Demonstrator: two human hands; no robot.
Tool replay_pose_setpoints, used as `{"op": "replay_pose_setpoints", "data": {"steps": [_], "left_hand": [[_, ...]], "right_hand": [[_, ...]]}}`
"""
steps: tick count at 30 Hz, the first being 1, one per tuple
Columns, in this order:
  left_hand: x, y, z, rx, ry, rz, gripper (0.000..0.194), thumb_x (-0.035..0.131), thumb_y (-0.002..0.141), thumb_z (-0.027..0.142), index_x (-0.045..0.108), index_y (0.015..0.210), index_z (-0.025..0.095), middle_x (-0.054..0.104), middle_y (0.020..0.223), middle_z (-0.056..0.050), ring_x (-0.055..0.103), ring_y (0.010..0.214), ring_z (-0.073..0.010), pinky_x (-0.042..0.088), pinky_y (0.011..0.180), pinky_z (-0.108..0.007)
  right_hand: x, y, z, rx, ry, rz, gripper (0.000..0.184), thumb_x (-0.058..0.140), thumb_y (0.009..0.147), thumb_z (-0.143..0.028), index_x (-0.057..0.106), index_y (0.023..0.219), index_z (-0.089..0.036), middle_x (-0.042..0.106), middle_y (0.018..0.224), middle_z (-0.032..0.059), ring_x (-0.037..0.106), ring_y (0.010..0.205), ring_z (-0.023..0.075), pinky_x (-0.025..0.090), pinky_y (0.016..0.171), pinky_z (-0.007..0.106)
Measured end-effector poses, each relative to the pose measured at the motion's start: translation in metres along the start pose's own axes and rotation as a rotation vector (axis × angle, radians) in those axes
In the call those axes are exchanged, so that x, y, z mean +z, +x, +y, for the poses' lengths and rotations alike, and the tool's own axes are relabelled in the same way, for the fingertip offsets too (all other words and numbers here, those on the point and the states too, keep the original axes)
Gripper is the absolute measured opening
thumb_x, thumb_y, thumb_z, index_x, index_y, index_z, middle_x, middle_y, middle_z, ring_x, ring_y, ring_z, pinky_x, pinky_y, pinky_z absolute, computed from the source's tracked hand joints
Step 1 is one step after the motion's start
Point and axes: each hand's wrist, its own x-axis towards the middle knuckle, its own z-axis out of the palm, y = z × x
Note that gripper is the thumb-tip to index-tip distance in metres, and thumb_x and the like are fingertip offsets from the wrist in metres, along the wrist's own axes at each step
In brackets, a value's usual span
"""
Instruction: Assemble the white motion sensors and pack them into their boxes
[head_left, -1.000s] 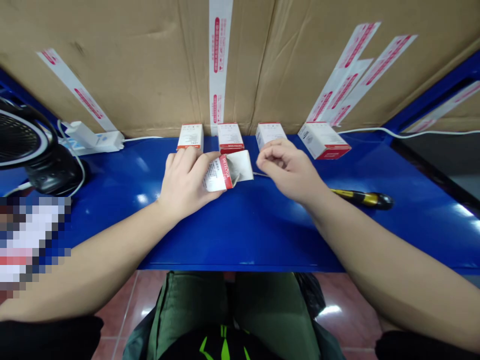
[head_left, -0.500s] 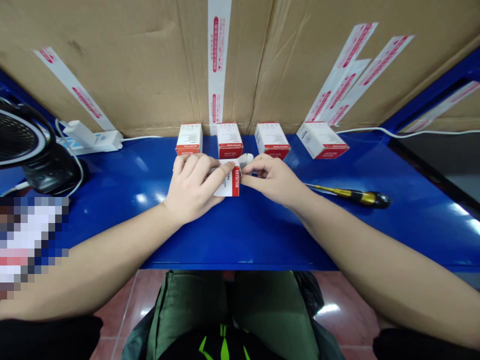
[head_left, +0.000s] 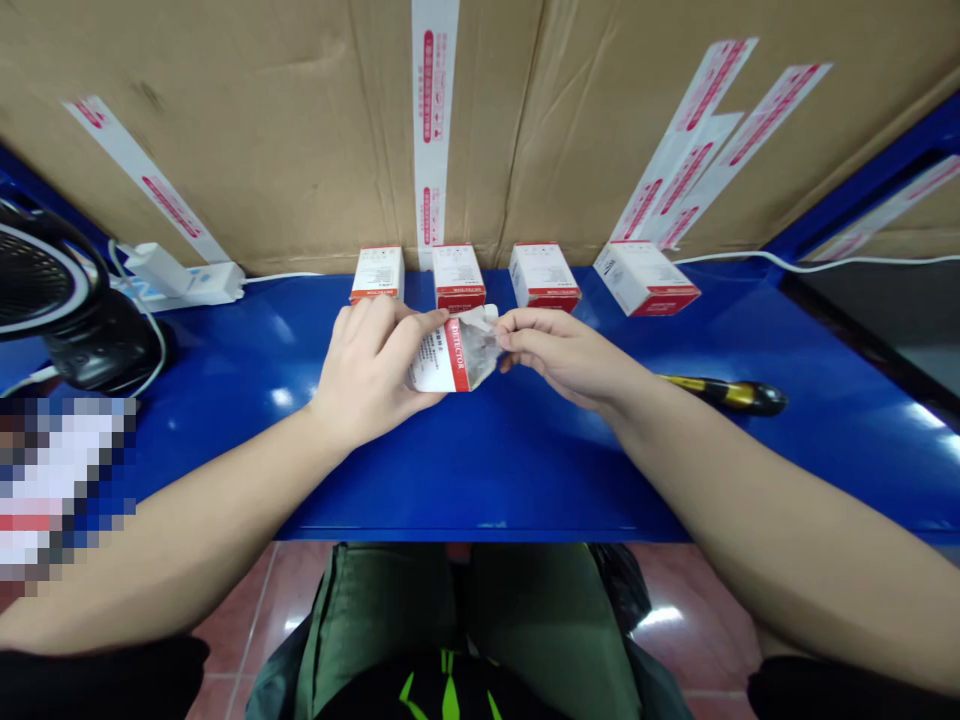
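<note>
A small white carton with a red end marked DETECTOR (head_left: 442, 358) is held just above the blue table (head_left: 487, 470). My left hand (head_left: 367, 370) is wrapped round its left side. My right hand (head_left: 559, 350) pinches the carton's open end flap (head_left: 480, 335) with thumb and fingertips. What is inside the carton is hidden.
Several matching white-and-red cartons (head_left: 457, 275) stand in a row at the back against a taped cardboard wall (head_left: 300, 130). A yellow-and-black screwdriver (head_left: 724, 393) lies to the right. A black fan (head_left: 52, 300) and a white power strip (head_left: 184, 278) are at the left.
Half a second ago the carton's end was pressed shut between both hands. Now the flap stands open, pinched in my right hand, and the carton is tilted up slightly.
</note>
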Motion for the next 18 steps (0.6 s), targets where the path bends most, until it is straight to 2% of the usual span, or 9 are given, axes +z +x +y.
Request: {"op": "replay_pose_setpoints", "data": {"steps": [5,10,13,16,18], "left_hand": [[-0.002,0.001,-0.002,-0.062,0.040,-0.020,0.052,0.077,0.092,0.053,0.067,0.132,0.021,0.069,0.105,-0.012,0.063,0.096,-0.0317,0.045,0.080,-0.042],[-0.004,0.001,-0.007,-0.052,0.033,-0.026,0.057,0.077,0.091,0.057,0.065,0.133,0.020,0.069,0.105,-0.013,0.063,0.096,-0.0323,0.045,0.078,-0.043],[-0.006,0.001,-0.009,-0.050,0.009,-0.058,0.061,0.076,0.090,0.061,0.065,0.134,0.019,0.069,0.105,-0.013,0.063,0.096,-0.0327,0.046,0.079,-0.044],[-0.007,0.001,-0.010,-0.047,-0.016,-0.085,0.064,0.079,0.087,0.059,0.064,0.135,0.020,0.069,0.108,-0.013,0.063,0.098,-0.0332,0.046,0.080,-0.044],[-0.007,0.000,-0.009,-0.033,-0.019,-0.096,0.061,0.080,0.086,0.055,0.065,0.134,0.020,0.070,0.108,-0.012,0.063,0.097,-0.0327,0.045,0.079,-0.044]], "right_hand": [[-0.004,-0.002,-0.005,0.030,0.136,0.041,0.010,0.070,0.072,-0.024,0.060,0.071,-0.022,0.065,0.082,0.0016,0.064,0.081,0.0176,0.058,0.078,0.037],[-0.011,-0.002,-0.005,0.060,0.226,0.095,0.015,0.065,0.071,-0.028,0.050,0.072,-0.025,0.064,0.081,0.0033,0.067,0.079,0.0211,0.063,0.072,0.041],[-0.014,-0.002,-0.007,0.078,0.235,0.123,0.014,0.065,0.073,-0.032,0.056,0.080,-0.025,0.068,0.088,0.0051,0.069,0.084,0.0233,0.065,0.072,0.043],[-0.015,-0.004,-0.009,0.097,0.244,0.114,0.024,0.069,0.075,-0.039,0.062,0.093,-0.025,0.072,0.096,0.0064,0.073,0.091,0.0267,0.067,0.072,0.044],[-0.012,-0.005,-0.010,0.099,0.235,0.071,0.035,0.077,0.074,-0.047,0.058,0.095,-0.026,0.073,0.097,0.0043,0.075,0.090,0.0272,0.067,0.068,0.043]]}}
